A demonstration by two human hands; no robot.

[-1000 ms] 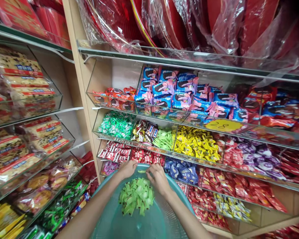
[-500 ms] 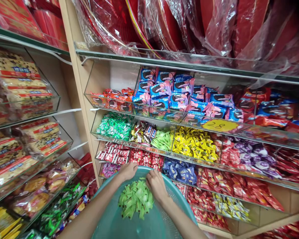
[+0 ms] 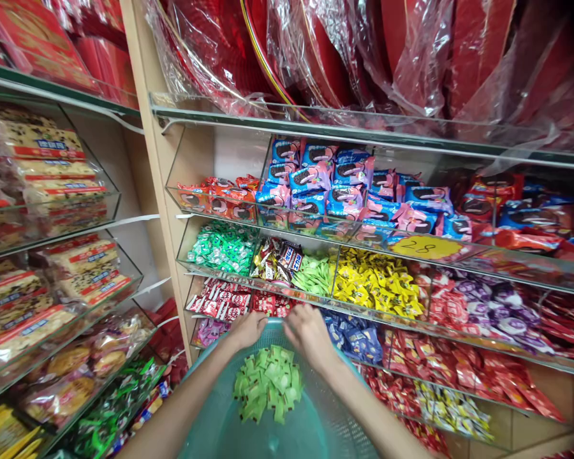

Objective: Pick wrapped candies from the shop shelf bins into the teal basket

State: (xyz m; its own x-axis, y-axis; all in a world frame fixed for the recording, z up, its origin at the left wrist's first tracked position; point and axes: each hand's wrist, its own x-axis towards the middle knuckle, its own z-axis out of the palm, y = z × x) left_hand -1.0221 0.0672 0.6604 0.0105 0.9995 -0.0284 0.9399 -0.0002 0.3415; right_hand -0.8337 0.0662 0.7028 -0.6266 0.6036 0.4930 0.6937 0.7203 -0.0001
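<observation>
The pile of small green packets (image 3: 269, 386) lies inside the teal basket (image 3: 263, 441), on the near side of both hands and between the two forearms. The left hand (image 3: 247, 329) is at the basket's far edge, just left of the pile's far end, its fingers curled; whether it grips the edge or pinches a packet, I cannot tell. The right hand (image 3: 310, 336) is at the same edge, just right of the pile's far end, its fingers bent in toward the left hand with a narrow gap between them; whether anything is in them is hidden too. The pile is roughly round with no clear long axis, its packets pointing every way, and neither hand looks plainly nearer. Similar green candies (image 3: 314, 274) fill a shelf bin beyond the hands, nearer the right one.
</observation>
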